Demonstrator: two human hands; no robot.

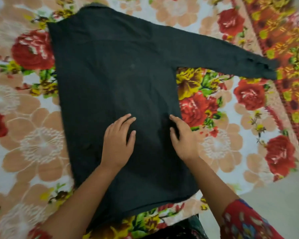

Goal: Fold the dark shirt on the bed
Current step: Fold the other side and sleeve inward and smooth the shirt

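Observation:
The dark shirt [114,80] lies flat on the flowered bedspread [33,135], collar at the far end and hem near me. Its right sleeve [223,54] stretches out to the right, cuff near the patterned border. No left sleeve shows; the shirt's left edge runs straight. My left hand [118,142] rests flat on the lower middle of the shirt, fingers spread. My right hand [183,137] lies palm down beside it, near the shirt's right edge, fingers pointing away from me. Neither hand grips cloth.
The bedspread carries red, yellow and peach flowers. A red and orange patterned border [286,49] runs along the right side. The bed's edge and pale floor [283,195] show at lower right. A red printed sleeve [245,223] covers my right upper arm.

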